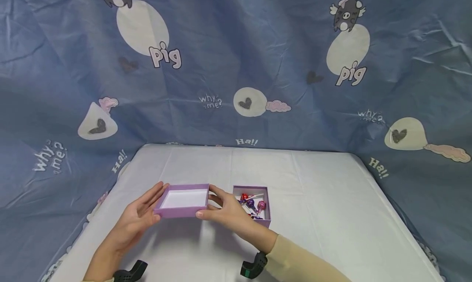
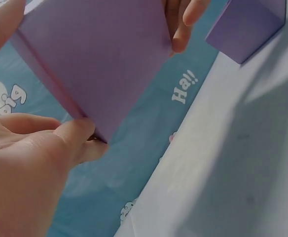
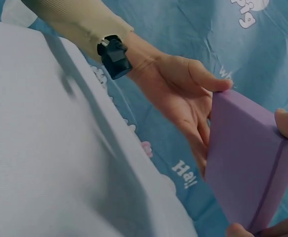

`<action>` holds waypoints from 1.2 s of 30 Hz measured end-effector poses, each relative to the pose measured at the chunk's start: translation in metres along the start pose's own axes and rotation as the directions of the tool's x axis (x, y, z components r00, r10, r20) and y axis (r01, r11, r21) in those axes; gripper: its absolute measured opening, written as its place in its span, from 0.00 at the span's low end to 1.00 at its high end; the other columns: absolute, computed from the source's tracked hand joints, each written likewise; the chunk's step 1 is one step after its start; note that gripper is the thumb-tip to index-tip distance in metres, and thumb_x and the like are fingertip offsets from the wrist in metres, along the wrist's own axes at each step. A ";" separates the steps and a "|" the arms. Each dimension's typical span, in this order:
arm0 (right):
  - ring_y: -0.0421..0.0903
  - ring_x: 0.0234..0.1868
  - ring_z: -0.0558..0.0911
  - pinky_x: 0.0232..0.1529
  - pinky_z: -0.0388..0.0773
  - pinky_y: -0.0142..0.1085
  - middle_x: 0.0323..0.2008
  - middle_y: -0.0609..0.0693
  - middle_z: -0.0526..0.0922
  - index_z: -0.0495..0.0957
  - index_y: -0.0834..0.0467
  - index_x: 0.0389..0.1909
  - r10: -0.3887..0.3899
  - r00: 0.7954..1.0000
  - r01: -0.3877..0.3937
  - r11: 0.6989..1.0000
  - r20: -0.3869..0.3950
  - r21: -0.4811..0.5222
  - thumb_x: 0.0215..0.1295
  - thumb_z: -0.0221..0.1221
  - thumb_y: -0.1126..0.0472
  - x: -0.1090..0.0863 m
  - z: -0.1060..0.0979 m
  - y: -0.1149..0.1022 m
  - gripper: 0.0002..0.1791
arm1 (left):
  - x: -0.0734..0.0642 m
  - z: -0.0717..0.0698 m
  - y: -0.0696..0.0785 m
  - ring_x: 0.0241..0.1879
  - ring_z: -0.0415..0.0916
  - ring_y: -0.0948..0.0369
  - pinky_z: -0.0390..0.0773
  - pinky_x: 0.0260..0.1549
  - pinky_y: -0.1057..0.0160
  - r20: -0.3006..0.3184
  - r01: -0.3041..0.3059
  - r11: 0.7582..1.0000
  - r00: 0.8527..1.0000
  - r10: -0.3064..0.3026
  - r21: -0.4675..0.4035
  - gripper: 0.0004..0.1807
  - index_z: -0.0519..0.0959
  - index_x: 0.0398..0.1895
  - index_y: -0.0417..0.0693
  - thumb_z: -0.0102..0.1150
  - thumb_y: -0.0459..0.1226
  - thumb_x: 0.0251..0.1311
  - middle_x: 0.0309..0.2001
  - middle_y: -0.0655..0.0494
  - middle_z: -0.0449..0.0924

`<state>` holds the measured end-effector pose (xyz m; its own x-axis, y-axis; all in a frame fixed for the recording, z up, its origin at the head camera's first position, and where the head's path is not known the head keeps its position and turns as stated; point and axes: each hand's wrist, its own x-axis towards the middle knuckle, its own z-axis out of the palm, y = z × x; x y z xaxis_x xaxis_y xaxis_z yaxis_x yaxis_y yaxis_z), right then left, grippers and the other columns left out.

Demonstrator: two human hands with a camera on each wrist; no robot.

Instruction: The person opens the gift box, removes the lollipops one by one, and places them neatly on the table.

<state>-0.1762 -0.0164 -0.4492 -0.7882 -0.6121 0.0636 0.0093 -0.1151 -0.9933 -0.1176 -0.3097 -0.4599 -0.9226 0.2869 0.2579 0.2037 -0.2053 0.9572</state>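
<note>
Between my two hands a shallow purple box lid with a white inside is held up over the table, its hollow side towards the head view. My left hand holds its left edge, thumb at the near corner and fingers at the far one. On the right edge, my right hand grips it with the thumb in front and fingers behind. The outer purple face of the lid fills much of the left wrist view. Just beyond my right hand stands a purple box, holding several wrapped lollipops.
A white cloth covers the table. Behind and beside it hangs a blue printed sheet. Each wrist wears a black device. Shadows of the lid and arms fall on the cloth.
</note>
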 end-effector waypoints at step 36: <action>0.41 0.46 0.82 0.40 0.83 0.29 0.65 0.51 0.70 0.62 0.56 0.76 -0.031 0.979 -0.020 0.968 -0.203 -0.248 0.51 0.77 0.64 0.024 0.031 0.038 0.51 | 0.003 -0.019 -0.017 0.78 0.25 0.46 0.59 0.67 0.72 -0.068 0.107 0.991 0.991 -0.112 -0.075 0.42 0.36 0.81 0.40 0.43 0.21 0.69 0.80 0.40 0.27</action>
<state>-0.1758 -0.0594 -0.4826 -0.8966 -0.4367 0.0739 -0.1277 0.0951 -0.9872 -0.1301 -0.3230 -0.4776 -0.9597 0.2440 0.1392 0.0784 -0.2432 0.9668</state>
